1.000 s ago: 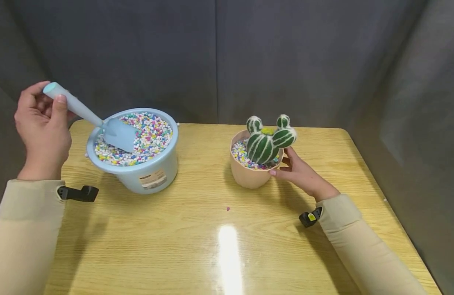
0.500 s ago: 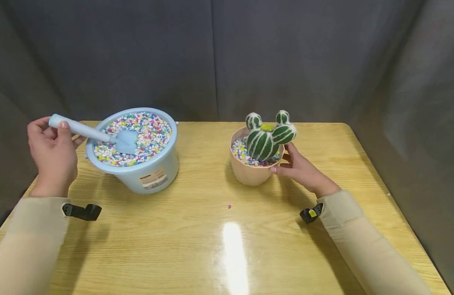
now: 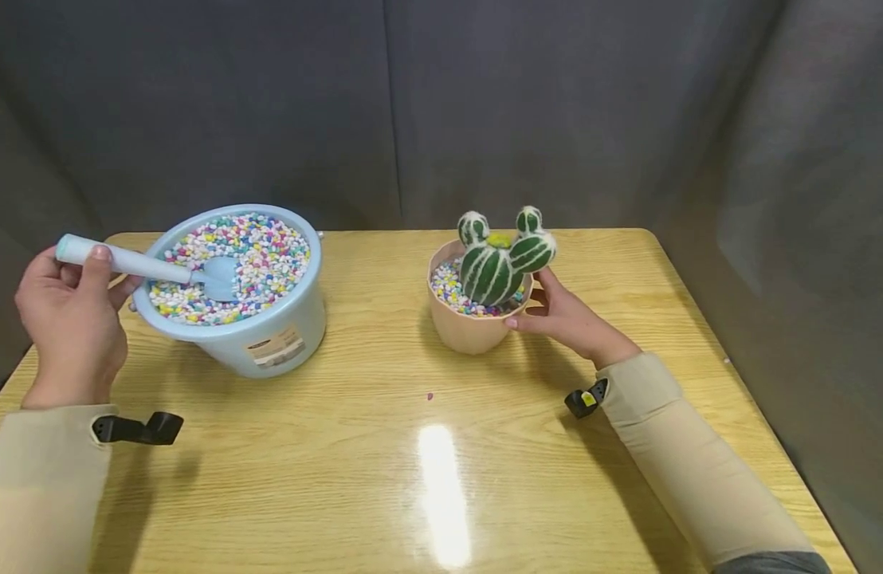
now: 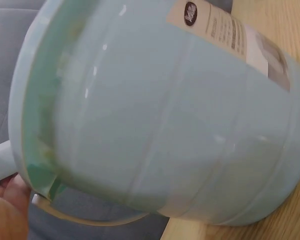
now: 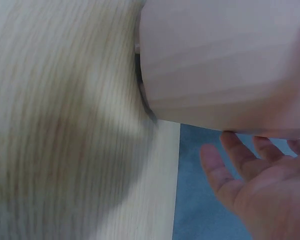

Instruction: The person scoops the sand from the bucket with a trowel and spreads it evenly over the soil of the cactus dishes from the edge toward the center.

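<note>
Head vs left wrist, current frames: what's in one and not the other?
Only head: the stones in the bucket, the shovel's blade, the cactus, its pot and the right hand at the pot's side.

Only left wrist: a thin curved strip beside the bucket, probably its carry handle.

Both: the bucket's outer wall with its label, the left hand (just part in left wrist), some of the shovel's grip and the wooden table.
</note>
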### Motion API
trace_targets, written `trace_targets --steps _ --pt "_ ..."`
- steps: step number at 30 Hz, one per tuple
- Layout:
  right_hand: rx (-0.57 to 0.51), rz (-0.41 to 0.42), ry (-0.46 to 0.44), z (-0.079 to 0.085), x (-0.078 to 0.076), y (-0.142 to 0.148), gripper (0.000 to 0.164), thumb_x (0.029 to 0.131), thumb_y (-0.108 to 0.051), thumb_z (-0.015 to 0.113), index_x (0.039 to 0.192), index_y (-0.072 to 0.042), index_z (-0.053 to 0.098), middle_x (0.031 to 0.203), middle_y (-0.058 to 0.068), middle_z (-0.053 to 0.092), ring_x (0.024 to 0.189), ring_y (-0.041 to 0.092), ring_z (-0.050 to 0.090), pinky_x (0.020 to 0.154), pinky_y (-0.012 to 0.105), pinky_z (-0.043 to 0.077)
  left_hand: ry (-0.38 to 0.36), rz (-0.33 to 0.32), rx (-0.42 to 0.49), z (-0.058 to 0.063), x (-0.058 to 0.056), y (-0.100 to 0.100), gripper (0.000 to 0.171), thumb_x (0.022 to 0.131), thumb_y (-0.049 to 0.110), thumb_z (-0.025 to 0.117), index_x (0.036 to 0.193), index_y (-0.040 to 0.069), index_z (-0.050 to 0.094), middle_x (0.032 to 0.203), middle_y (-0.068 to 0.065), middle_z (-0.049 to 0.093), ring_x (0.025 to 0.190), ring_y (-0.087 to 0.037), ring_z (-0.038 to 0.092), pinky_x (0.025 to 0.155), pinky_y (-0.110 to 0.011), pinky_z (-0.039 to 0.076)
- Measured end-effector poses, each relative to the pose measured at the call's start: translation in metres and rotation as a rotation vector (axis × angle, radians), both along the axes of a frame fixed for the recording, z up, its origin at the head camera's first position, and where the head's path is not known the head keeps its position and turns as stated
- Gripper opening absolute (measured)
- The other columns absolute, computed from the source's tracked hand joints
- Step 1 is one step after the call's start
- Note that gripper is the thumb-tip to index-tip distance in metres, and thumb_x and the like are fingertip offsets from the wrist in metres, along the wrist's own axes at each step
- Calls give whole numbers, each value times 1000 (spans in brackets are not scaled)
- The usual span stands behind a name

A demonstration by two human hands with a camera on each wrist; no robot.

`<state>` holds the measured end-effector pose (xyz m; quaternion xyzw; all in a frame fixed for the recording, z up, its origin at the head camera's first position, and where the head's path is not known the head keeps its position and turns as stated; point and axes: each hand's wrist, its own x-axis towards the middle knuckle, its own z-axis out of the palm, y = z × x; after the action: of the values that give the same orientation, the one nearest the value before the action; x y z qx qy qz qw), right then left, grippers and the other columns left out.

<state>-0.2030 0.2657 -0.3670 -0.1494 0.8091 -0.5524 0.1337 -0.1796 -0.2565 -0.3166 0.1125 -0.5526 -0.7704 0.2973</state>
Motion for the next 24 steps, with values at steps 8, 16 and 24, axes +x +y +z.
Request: trace_targets --steps 8,16,24 --pt "24 -23 -1 4 4 5 100 95 -14 73 166 -21 3 168 15 15 140 43 43 113 55 42 44 -1 72 3 -2 11 20 100 0 64 120 3 62 112 -11 59 108 -19 63 78 -22 60" --pt "15 -15 0 1 2 4 100 95 -13 73 166 -22 2 168 16 15 137 44 45 113 56 41 22 4 96 5 6 14 22 99 1 65 120 4 59 114 -11 58 108 -19 63 80 -24 59" --pt "13 0 14 -4 -1 -2 100 95 -12 74 166 -21 3 167 16 17 135 44 47 112 56 43 32 33 86 1 11 10 22 100 2 65 122 3 60 115 -12 58 109 -22 65 91 -29 54"
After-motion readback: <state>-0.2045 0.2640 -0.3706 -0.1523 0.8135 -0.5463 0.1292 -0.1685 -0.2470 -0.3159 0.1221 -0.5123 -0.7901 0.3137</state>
